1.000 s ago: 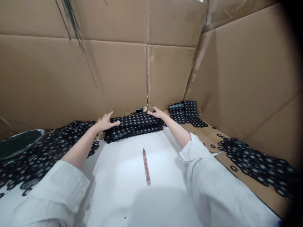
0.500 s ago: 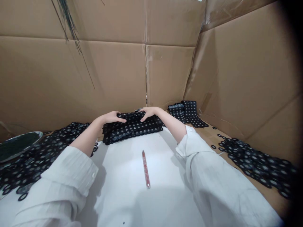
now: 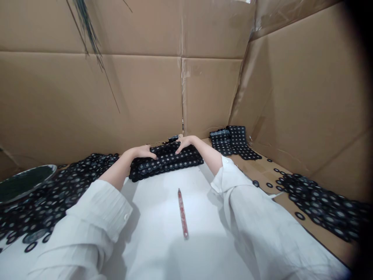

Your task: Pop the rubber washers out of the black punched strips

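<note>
A folded mat of linked black rings (image 3: 167, 161) lies at the far end of the white board, by the cardboard wall. My left hand (image 3: 143, 151) grips its left part, thumb over the top and the other fingers hidden behind. Towards the right, my right hand (image 3: 185, 142) has hold of the back edge with its thumb on the near side; its fingers are mostly out of sight too. A slim reddish pen-like tool (image 3: 183, 214) with a dark pointed tip rests on the white board (image 3: 157, 217) between my forearms.
Heaped black rings (image 3: 70, 190) cover the left, beside a shallow dish (image 3: 23, 182) with dark green contents. Another ring mat (image 3: 233, 142) sits at the back right, and more rings (image 3: 320, 202) lie along the right wall. Dark strands (image 3: 90, 35) hang before the cardboard (image 3: 140, 93).
The view has shifted slightly. My thumbs stay on the ring mat, whose top now looks flatter and more folded toward me. The pen-like tool has stayed on the board.
</note>
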Available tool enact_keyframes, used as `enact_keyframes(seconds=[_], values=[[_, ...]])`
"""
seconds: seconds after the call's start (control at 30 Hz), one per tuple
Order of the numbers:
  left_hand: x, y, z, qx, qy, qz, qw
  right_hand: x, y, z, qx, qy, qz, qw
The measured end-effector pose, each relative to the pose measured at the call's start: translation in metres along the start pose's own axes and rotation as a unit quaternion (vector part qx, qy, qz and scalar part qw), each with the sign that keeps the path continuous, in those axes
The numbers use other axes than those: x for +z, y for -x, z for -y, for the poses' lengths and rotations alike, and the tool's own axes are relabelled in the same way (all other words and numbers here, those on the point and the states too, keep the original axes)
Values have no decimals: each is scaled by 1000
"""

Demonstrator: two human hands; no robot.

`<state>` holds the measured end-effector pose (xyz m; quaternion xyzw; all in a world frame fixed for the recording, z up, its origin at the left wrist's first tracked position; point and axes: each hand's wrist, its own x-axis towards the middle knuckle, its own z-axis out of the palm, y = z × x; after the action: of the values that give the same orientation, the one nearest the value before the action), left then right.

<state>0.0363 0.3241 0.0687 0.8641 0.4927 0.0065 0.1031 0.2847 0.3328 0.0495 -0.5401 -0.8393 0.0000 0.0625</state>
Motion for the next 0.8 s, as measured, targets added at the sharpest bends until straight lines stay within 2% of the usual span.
enact_keyframes(seconds=[0.1, 0.2, 0.33, 0.43, 0.5, 0.57, 0.63, 0.73, 0.8], values=[[3, -1, 0, -6, -17, -9, 1000, 4, 5, 1, 2, 1, 14, 1000], [3, -3, 1, -25, -43, -31, 998, 6, 14, 9, 4, 10, -22, 1000], [-12, 2, -4, -36, -86, -67, 993, -7, 32, 21, 2, 41, -78, 996], [-27, 12, -10, -22, -112, -82, 990, -20, 49, 26, -6, 66, -111, 992], [-28, 20, -14, -6, -137, -86, 987, -22, 60, 28, -16, 80, -125, 989], [-19, 27, -17, 13, -159, -77, 984, -17, 70, 31, -27, 93, -124, 987], [-3, 34, -19, 27, -166, -65, 984, -7, 78, 35, -35, 106, -115, 987], [19, 40, -18, 35, -164, -75, 983, 7, 83, 40, -38, 121, -112, 986], [25, 41, -16, 37, -161, -80, 983, 9, 83, 42, -39, 128, -117, 984]])
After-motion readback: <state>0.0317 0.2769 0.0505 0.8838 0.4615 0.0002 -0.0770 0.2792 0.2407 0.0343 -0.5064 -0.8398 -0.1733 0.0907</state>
